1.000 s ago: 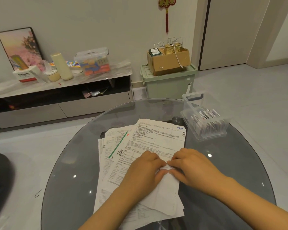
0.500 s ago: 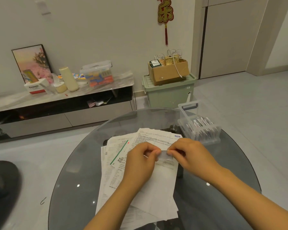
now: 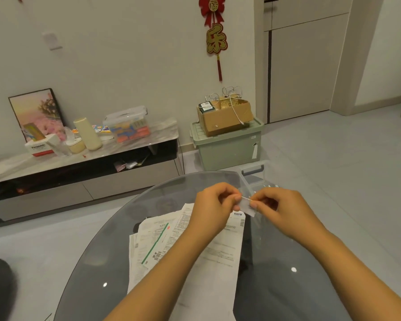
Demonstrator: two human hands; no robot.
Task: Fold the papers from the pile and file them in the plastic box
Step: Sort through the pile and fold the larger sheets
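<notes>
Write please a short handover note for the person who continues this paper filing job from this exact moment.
Left hand and right hand: both pinch one small folded paper, held in the air above the glass table.
Paper pile: lies unfolded on the table, below the hands.
Plastic box: at the far right edge of the table, mostly hidden behind the right hand.
Done: this paper is folded small.
Left: put it in the box, then fold and file the rest of the pile.
</notes>
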